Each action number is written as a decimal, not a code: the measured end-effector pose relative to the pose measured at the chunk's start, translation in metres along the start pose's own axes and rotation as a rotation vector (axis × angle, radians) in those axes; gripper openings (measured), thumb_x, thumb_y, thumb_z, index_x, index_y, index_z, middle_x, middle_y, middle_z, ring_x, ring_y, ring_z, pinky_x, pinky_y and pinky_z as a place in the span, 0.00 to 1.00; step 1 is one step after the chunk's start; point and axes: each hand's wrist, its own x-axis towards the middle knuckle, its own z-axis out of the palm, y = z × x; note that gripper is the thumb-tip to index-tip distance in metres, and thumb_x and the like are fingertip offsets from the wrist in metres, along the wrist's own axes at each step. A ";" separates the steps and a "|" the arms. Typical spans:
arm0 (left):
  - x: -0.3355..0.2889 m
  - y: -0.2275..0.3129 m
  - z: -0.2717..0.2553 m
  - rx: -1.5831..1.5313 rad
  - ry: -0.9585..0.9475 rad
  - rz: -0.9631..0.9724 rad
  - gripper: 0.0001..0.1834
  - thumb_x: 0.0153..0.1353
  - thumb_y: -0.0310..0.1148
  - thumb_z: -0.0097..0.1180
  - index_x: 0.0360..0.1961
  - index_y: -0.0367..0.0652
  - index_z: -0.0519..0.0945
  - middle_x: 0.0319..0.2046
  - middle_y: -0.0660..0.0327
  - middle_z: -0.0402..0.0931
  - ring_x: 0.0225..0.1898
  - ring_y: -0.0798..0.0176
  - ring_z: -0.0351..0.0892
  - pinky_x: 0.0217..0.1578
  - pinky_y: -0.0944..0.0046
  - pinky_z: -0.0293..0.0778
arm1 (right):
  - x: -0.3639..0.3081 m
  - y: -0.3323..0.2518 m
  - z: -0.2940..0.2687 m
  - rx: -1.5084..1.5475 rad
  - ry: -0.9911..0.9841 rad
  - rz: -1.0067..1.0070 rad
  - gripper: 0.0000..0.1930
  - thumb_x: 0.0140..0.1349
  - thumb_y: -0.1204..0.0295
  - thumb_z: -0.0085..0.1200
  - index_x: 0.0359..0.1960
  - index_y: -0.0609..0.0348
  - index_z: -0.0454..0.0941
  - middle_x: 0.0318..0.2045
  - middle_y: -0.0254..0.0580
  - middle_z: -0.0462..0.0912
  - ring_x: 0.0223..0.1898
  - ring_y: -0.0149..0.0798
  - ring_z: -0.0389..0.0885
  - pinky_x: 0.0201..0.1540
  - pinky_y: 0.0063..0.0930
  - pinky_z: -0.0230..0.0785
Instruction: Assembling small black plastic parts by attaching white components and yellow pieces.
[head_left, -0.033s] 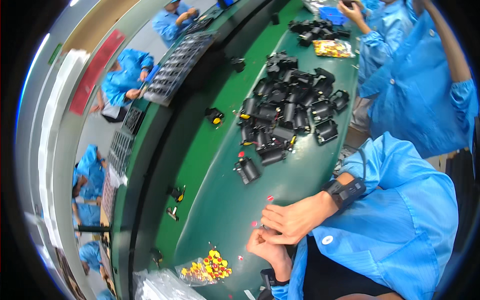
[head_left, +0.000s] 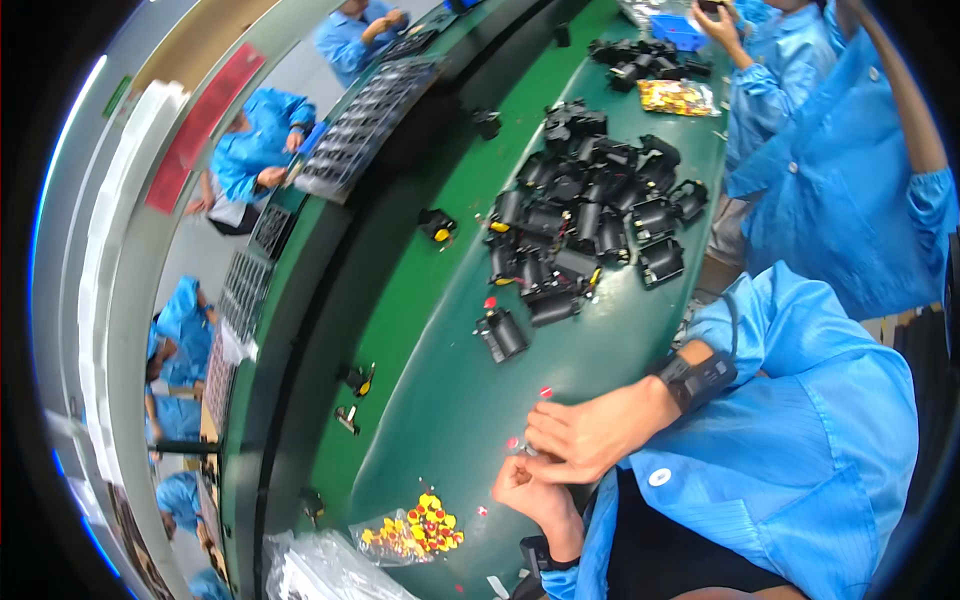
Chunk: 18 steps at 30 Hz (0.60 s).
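My left hand (head_left: 540,494) is low over the green table, its fingers curled closed. My right hand (head_left: 592,440) comes across from the right and lies over it, fingers bent down and pressed against the left fingers. Whatever is pinched between them is hidden or too small to name. Small red pieces (head_left: 546,392) lie on the tabletop near my fingers. To the lower left, small yellow-and-red parts (head_left: 432,522) spill from a clear plastic bag (head_left: 385,540). One black cylindrical housing (head_left: 502,335) lies apart, beyond my hands.
A large heap of black housings (head_left: 590,215) covers the middle of the table (head_left: 440,400). Several more lie along its left strip. A clear bag (head_left: 325,570) is at the lower left. Farther off are a blue bin (head_left: 678,32), a bag of yellow parts (head_left: 678,97) and co-workers in blue.
The whole view has shifted slightly, with the far heap a little more to the right. My hands hold nearly the same pose, pressed together.
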 end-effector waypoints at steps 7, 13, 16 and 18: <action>0.007 -0.002 -0.042 -0.106 -0.016 -0.030 0.09 0.56 0.11 0.51 0.22 0.33 0.70 0.28 0.41 0.81 0.21 0.52 0.84 0.27 0.56 0.84 | 0.082 0.165 0.023 0.263 0.067 0.097 0.26 0.37 0.71 0.64 0.38 0.68 0.67 0.25 0.54 0.76 0.32 0.59 0.77 0.35 0.49 0.70; -0.013 -0.003 -0.033 -0.068 -0.215 -0.156 0.08 0.56 0.08 0.48 0.24 0.30 0.71 0.35 0.42 0.81 0.28 0.56 0.85 0.32 0.59 0.84 | 0.122 0.304 0.143 0.126 -0.259 0.405 0.33 0.34 0.64 0.74 0.45 0.59 0.75 0.31 0.45 0.83 0.44 0.54 0.81 0.49 0.52 0.70; -0.022 -0.003 -0.030 -0.085 -0.250 -0.180 0.08 0.59 0.10 0.50 0.25 0.30 0.72 0.35 0.44 0.81 0.28 0.58 0.85 0.32 0.60 0.84 | 0.116 0.302 0.145 0.088 -0.279 0.489 0.35 0.39 0.62 0.72 0.53 0.55 0.76 0.45 0.45 0.83 0.58 0.53 0.75 0.54 0.55 0.67; -0.024 -0.002 -0.034 -0.103 -0.253 -0.192 0.08 0.61 0.11 0.52 0.25 0.30 0.72 0.35 0.45 0.81 0.28 0.59 0.84 0.32 0.62 0.83 | 0.117 0.285 0.121 0.071 0.183 0.281 0.28 0.48 0.65 0.68 0.52 0.58 0.76 0.45 0.47 0.82 0.60 0.56 0.72 0.57 0.50 0.67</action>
